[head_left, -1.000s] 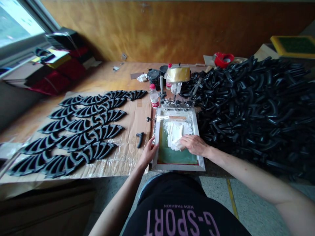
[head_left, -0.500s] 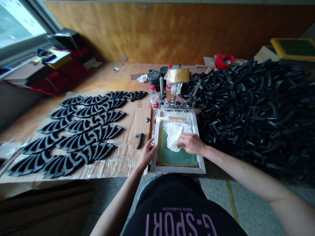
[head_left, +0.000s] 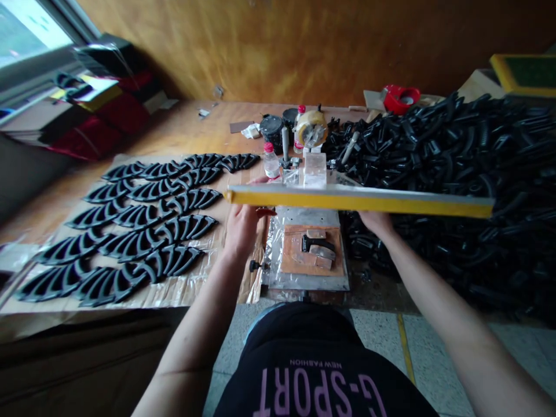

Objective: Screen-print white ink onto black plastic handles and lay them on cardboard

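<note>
A printing screen (head_left: 360,201) with a grey and yellow edge is raised and seen almost edge-on. My left hand (head_left: 243,223) is closed around its left end, fingertips showing above the bar and the rest below. Behind the screen's lower edge, my right hand (head_left: 376,221) is partly visible; its fingers are hidden, so what it holds cannot be seen. Below the screen, a black curved handle part (head_left: 319,245) lies in a brown jig (head_left: 293,255) on a metal base plate (head_left: 308,282). The white cloth is out of sight.
Rows of black curved parts (head_left: 125,237) cover cardboard (head_left: 234,237) at left. A big heap of black parts (head_left: 434,174) fills the right. Behind stand a red-capped bottle (head_left: 271,165), dark tubs (head_left: 271,127), a tape roll (head_left: 311,126) and a red tape dispenser (head_left: 399,98).
The screen has swung up from flat to nearly edge-on, uncovering the jig and black part. Both hands have moved away from my body; my right hand no longer shows the white cloth.
</note>
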A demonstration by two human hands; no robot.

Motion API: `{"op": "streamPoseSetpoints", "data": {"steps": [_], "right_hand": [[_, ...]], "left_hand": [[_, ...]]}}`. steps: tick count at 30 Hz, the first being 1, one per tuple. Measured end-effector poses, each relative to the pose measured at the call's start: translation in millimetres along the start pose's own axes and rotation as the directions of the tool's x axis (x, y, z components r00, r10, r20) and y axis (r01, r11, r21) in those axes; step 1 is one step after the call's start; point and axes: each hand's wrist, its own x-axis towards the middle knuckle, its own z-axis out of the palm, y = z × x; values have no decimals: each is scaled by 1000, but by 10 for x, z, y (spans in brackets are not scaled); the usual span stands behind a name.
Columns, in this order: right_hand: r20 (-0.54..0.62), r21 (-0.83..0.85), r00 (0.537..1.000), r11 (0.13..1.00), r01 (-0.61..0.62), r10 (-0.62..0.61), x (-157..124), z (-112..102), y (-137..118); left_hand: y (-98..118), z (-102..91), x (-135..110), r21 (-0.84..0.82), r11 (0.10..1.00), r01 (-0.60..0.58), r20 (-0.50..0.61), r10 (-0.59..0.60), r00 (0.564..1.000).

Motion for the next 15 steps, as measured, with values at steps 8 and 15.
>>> {"op": "streamPoseSetpoints", "data": {"steps": [8, 15], "right_hand": [[262, -302, 943, 910, 282, -205, -895, 720, -516], [257, -49, 868, 891, 452, -426, -1246, 643, -1161]], "left_hand": [[-251, 143, -359, -50, 977, 208, 75, -204, 976], [-967, 129, -1232, -55, 661, 749, 255, -716, 650]]}}
